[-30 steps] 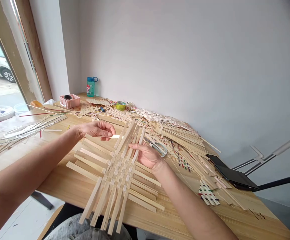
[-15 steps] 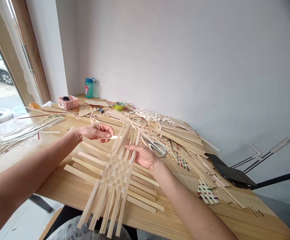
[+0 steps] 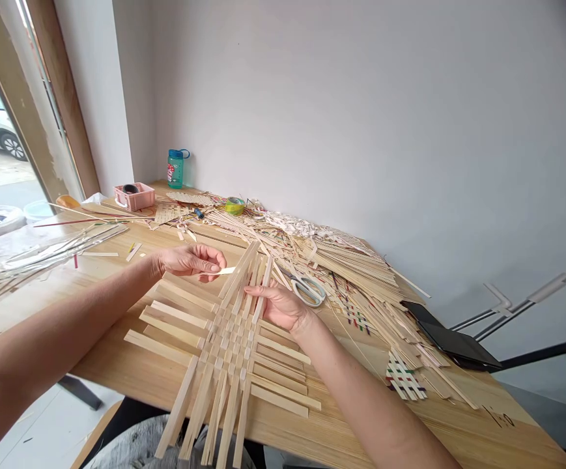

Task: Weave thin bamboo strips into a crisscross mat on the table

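In front of me lies a half-woven mat of pale flat strips (image 3: 228,335), tightly interlaced at its centre with long loose ends on every side. My left hand (image 3: 192,260) pinches a thin pale strip (image 3: 227,270) between thumb and fingers, just off the mat's upper left edge. The strip's tip points toward the far upright ends. On the mat's upper right side, my right hand (image 3: 277,304) grips some of those far strip ends, with its thumb on top and the other fingers partly hidden underneath.
Scissors (image 3: 311,290) lie right of the mat, beside a large heap of loose strips (image 3: 351,267). A black tablet-like device (image 3: 449,335) and a small coloured woven piece (image 3: 404,376) are on the right. Farther back stand a pink basket (image 3: 136,197), tape (image 3: 234,206) and a blue-green bottle (image 3: 175,170).
My left hand has shifted slightly to the right with its strip, closer to the mat's far ends. My right hand keeps its place on the mat.
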`<state>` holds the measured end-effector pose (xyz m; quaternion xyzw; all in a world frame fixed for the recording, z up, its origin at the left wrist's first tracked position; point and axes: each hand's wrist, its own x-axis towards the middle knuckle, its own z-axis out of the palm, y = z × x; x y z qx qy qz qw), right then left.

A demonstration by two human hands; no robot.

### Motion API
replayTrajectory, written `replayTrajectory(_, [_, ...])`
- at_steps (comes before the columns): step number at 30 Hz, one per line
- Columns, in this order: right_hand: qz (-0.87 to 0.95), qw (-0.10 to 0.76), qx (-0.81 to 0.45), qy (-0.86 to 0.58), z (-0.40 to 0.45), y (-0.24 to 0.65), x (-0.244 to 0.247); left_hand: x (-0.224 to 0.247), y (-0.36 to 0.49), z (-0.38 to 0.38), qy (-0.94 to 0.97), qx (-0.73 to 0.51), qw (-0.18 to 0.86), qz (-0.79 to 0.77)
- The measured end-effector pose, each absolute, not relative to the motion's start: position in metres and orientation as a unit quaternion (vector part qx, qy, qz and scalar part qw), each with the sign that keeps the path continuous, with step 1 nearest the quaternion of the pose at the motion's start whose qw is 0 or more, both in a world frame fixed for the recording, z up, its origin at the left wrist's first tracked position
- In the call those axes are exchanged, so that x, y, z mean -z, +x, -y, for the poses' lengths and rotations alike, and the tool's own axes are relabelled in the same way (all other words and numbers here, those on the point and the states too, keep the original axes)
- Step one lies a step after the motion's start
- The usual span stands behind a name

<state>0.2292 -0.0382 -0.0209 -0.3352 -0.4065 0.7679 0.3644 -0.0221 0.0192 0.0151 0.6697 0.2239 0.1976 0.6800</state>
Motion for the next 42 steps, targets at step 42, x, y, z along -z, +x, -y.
replayTrajectory(42, [0.419, 0.369, -0.756, -0.342, 0.046, 0.227, 0.013, -0.01, -0.025, -0.023, 0.654, -0.219, 0.698, -0.192])
